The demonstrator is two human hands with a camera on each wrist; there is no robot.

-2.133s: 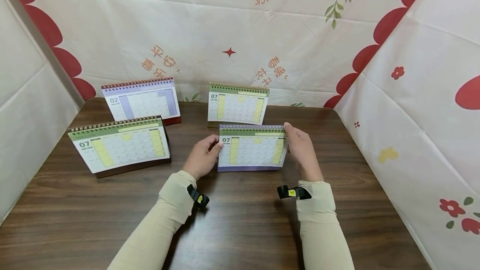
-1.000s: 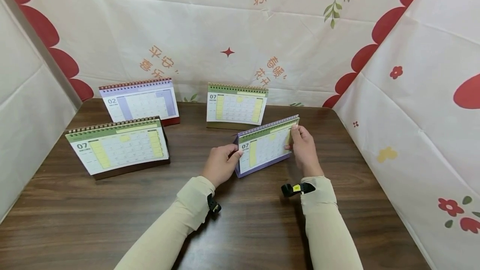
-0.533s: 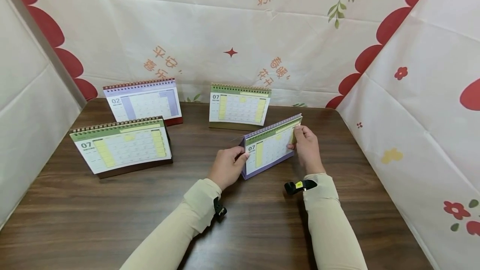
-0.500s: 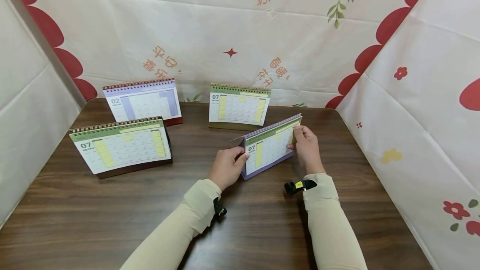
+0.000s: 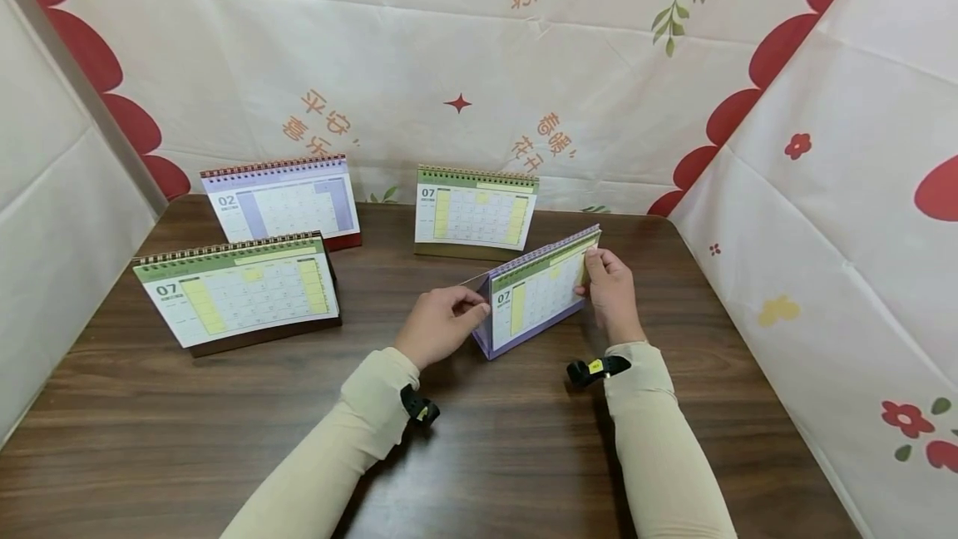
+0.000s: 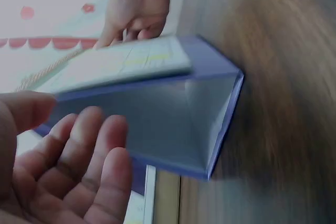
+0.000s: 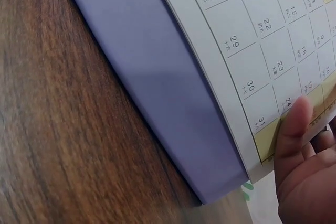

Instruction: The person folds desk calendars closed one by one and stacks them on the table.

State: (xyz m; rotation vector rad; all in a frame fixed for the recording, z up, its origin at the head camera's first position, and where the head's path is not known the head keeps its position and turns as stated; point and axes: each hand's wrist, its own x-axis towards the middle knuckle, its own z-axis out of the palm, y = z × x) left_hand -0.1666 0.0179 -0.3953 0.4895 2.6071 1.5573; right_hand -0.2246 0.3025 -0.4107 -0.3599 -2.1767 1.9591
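Note:
A purple-based desk calendar (image 5: 539, 298) showing month 07 stands angled on the table, its right side turned back. My right hand (image 5: 614, 289) holds its right edge; in the right wrist view the thumb (image 7: 294, 124) presses on the page near the corner. Beside the calendar's left end is my left hand (image 5: 441, 324). Its fingers (image 6: 89, 129) are loosely bent with nothing between them, just outside the hollow triangular stand (image 6: 220, 114) in the left wrist view. A thin page edge juts out behind the calendar's top left.
Behind stands a green-topped 07 calendar (image 5: 475, 210) on an olive base. On the left are a lilac 02 calendar (image 5: 284, 202) with a red base and, nearer, a 07 calendar (image 5: 243, 294) with a dark brown base. Printed cloth walls (image 5: 412, 56) surround the wooden table (image 5: 486, 456).
The purple-based calendar has gone from facing forward to angled, and shifted right. In the last half second my left hand has loosened from its left edge and drawn slightly left; the right hand keeps its hold.

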